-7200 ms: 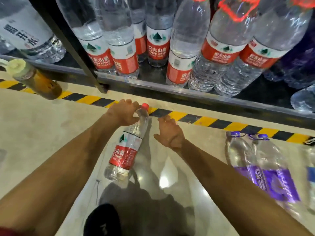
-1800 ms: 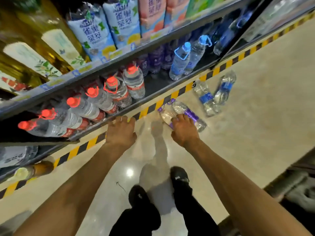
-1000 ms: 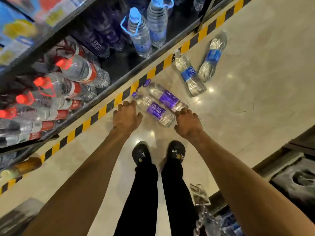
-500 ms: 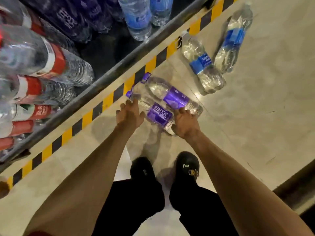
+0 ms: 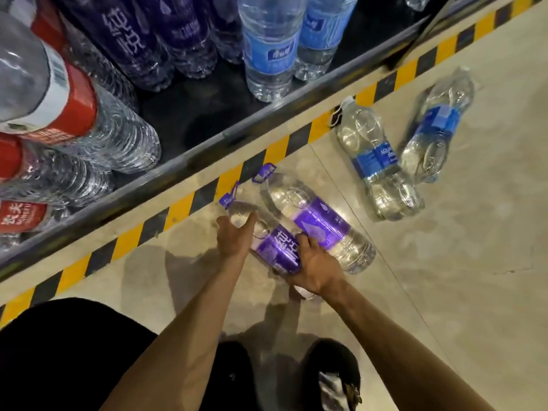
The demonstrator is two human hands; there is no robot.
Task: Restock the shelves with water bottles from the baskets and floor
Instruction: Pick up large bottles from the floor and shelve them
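Observation:
Two large purple-labelled water bottles lie side by side on the floor by the shelf edge. My left hand [image 5: 235, 237] curls round the shoulder of the nearer purple bottle [image 5: 274, 247], below its cap. My right hand [image 5: 315, 266] grips the same bottle at its lower body, fingers over the label. The second purple bottle [image 5: 318, 222] lies just beyond, touching it. Further right on the floor lie two blue-labelled bottles [image 5: 376, 161] [image 5: 436, 132].
The bottom shelf [image 5: 201, 114] holds red-labelled bottles [image 5: 68, 108] at left, purple ones [image 5: 154, 40] in the middle and blue ones [image 5: 271, 46] at right, with a bare dark gap in front. Yellow-black tape [image 5: 184, 203] runs along the shelf base. My shoes [image 5: 335, 378] stand below.
I have bent lower toward the floor. Both hands closed in on the nearer purple bottle and now grasp it; before, they only hovered at its ends.

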